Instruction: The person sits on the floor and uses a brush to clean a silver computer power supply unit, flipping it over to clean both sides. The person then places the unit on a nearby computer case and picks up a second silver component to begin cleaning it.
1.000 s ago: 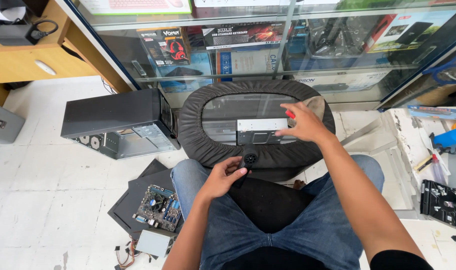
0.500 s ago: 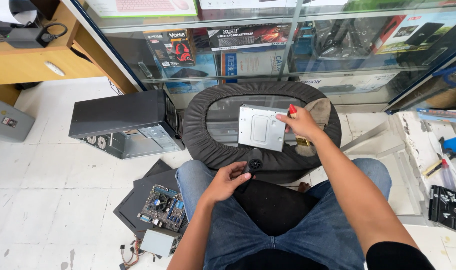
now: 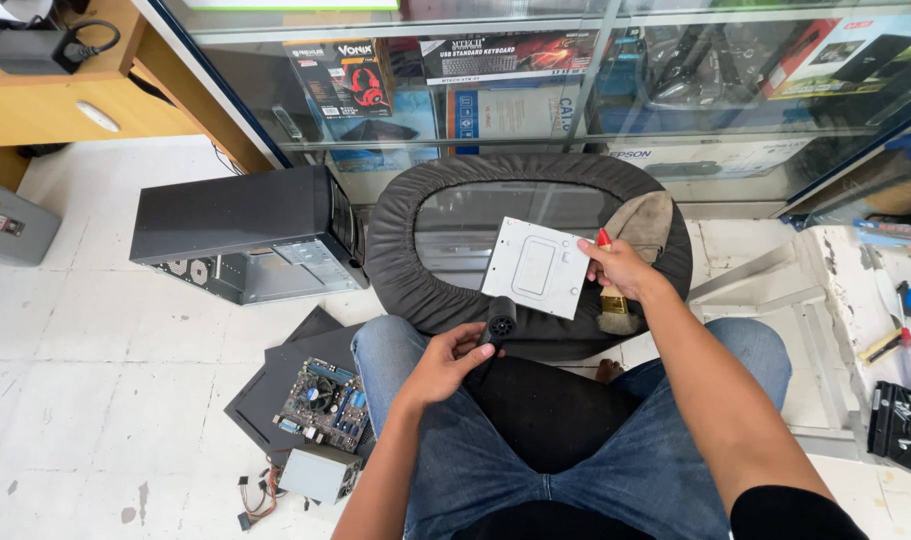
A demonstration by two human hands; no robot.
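1. The right hand (image 3: 616,268) pinches a flat silver metal drive (image 3: 536,268) by its right edge, holding it tilted above the round black stool (image 3: 406,270); a red-tipped tool shows at the fingers.
2. The left hand (image 3: 446,360) closes around a small black blower nozzle (image 3: 501,320), just below the drive.
3. The step looks like dust-cleaning the drive; aiming the nozzle at its face seems called for.
4. A motherboard (image 3: 326,400) lies on the floor, well apart.

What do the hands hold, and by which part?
Right hand: flat silver metal drive, by its right edge. Left hand: small black cylindrical tool, by its lower end.
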